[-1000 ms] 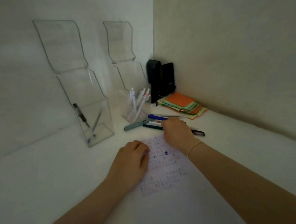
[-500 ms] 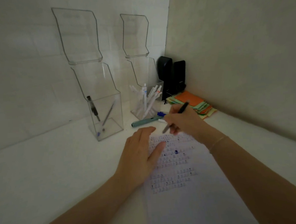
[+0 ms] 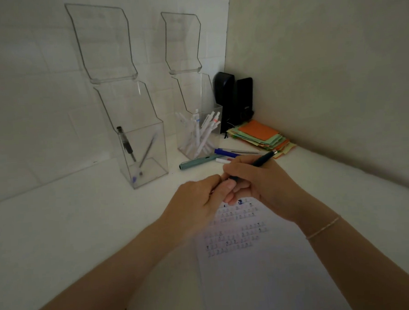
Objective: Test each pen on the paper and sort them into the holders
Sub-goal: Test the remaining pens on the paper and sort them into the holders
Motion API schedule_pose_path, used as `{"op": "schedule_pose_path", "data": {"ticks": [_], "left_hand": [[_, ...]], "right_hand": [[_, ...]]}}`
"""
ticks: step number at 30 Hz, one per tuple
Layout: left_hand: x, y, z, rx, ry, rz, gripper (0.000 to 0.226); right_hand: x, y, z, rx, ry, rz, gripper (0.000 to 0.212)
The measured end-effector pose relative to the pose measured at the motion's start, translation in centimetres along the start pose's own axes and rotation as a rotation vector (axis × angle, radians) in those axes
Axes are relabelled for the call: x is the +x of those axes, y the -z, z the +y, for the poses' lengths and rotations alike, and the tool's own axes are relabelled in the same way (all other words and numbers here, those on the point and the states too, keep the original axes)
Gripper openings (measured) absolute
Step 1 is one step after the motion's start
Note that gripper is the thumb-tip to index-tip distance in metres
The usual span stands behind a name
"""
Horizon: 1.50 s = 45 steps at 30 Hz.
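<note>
My right hand [image 3: 258, 185] grips a dark pen [image 3: 262, 161] whose rear end points up to the right. My left hand [image 3: 196, 200] pinches the pen's front end just above the white paper [image 3: 257, 259], which carries rows of small test marks. The left clear holder [image 3: 142, 153] contains two pens. Several white pens stand in the right clear holder [image 3: 197, 133]. Loose on the desk behind my hands lie a teal pen [image 3: 196, 162], a blue pen [image 3: 227, 151] and a white pen [image 3: 223, 160].
A black stapler-like object [image 3: 233, 100] stands in the corner. Beside it lies a stack of orange and green sticky notes [image 3: 262, 137]. Walls close in at the back and right. The white desk [image 3: 71, 223] stretches out to the left.
My right hand picked the dark pen from the loose pile and brought it over the paper. My left hand lifted off the paper and closed on the pen's front end.
</note>
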<state>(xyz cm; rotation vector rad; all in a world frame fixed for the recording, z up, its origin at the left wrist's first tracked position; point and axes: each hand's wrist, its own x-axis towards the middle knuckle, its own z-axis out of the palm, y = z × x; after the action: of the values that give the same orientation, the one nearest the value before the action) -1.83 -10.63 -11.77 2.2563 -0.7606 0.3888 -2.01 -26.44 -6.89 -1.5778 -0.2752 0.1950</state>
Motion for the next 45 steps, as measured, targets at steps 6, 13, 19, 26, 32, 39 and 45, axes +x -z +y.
{"op": "schedule_pose_path", "data": {"ticks": [6,13,19,26,32,39,45], "left_hand": [[0.1,0.0,-0.5,-0.038,0.022,0.023,0.054],[-0.9,-1.2,-1.7,0.268,0.109,-0.036,0.045],[-1.4,-2.3,-2.0,0.431,0.046,-0.106,0.049],[-1.4,-2.7,-2.9,0.501,0.034,-0.152,0.050],[-1.3,-2.7,-3.0,0.518,0.038,-0.166,0.046],[-1.3,-2.6,-2.7,0.532,0.051,-0.179,0.046],[-1.3,-2.7,-2.6,0.538,0.050,-0.184,0.046]], "right_hand": [[-1.5,0.5,-1.1,0.092,-0.027,0.068,0.024],[-4.3,2.7,1.4,0.104,-0.093,0.290,0.011],[-5.0,1.6,4.9,-0.048,-0.159,0.417,0.028],[-5.1,0.8,6.5,-0.332,-0.101,0.503,0.025],[-5.2,0.6,6.9,-0.442,-0.066,0.576,0.029],[-5.3,0.4,7.0,-0.463,-0.073,0.549,0.029],[-5.3,0.3,6.8,-0.475,-0.073,0.545,0.029]]}}
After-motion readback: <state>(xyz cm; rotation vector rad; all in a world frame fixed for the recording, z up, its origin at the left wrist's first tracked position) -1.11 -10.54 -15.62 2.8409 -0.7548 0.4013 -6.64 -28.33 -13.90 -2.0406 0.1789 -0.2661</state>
